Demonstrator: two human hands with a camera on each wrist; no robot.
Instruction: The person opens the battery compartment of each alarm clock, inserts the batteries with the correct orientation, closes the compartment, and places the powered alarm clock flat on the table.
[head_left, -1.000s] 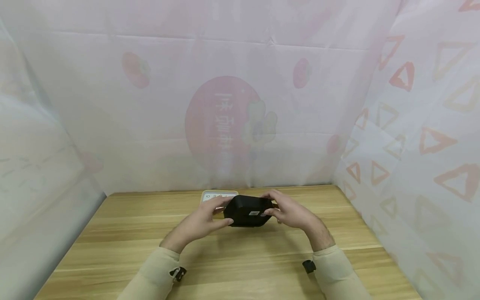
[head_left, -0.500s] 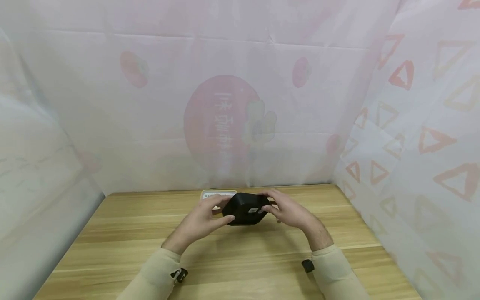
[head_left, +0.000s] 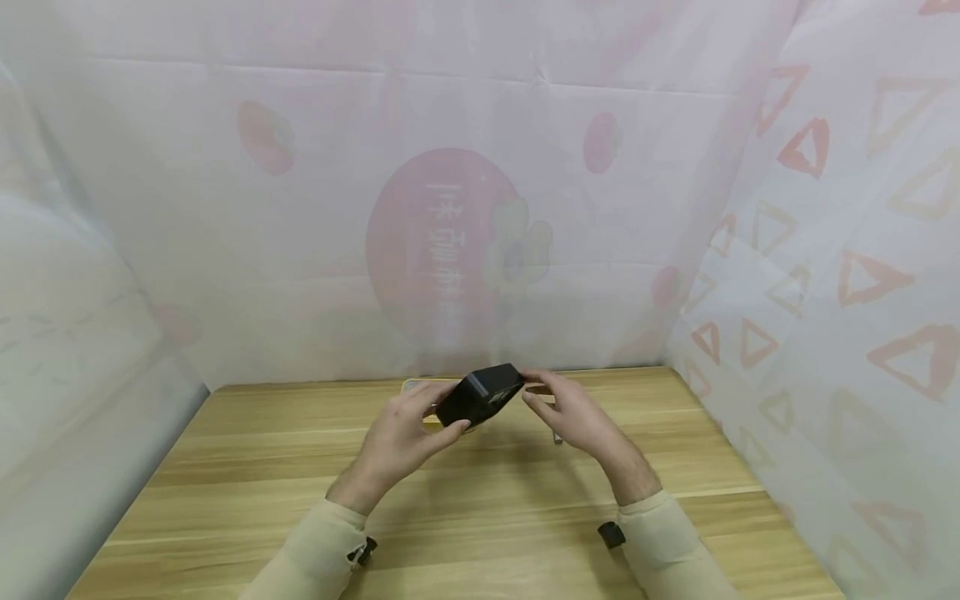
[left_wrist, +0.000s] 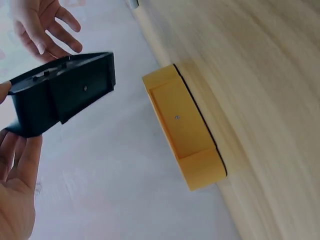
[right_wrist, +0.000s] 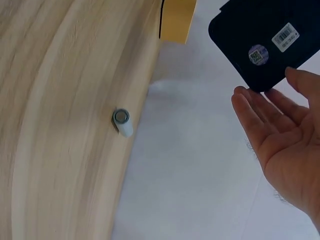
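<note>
Head view, black box (head_left: 480, 396): it is up off the wooden table (head_left: 480, 533), tipped, with its right end higher. From where I stand, it sits between two hands.
Head view, left hand (head_left: 397, 429): it holds the box tight, thumb on the near side, other fingers behind.
Head view, right hand (head_left: 573, 417): its fingers reach the high end of the box. I can't tell if they touch it or are just beside it.
Left wrist view, yellow box (left_wrist: 175, 132): it is on the table near the far edge, with a tiny screw (left_wrist: 177, 117) in its side. No hand is on it.
Left wrist view, fingers of the right hand: they are spread out behind the black box, not wrapped around it.
Right wrist view, stickers: the black box shows a flat side with a white sticker (right_wrist: 285, 37) with bars and a round sticker (right_wrist: 258, 55).
Right wrist view, little tube (right_wrist: 123, 123): it is on the table, well apart from both hands. I can't tell if it stands or lies.
Black box so far: I'd say the picking up and tipping are done.
Black box, what is left: it is not set down, so I think it's in the middle of being handled. The tube and yellow box are in nobody's hand.
</note>
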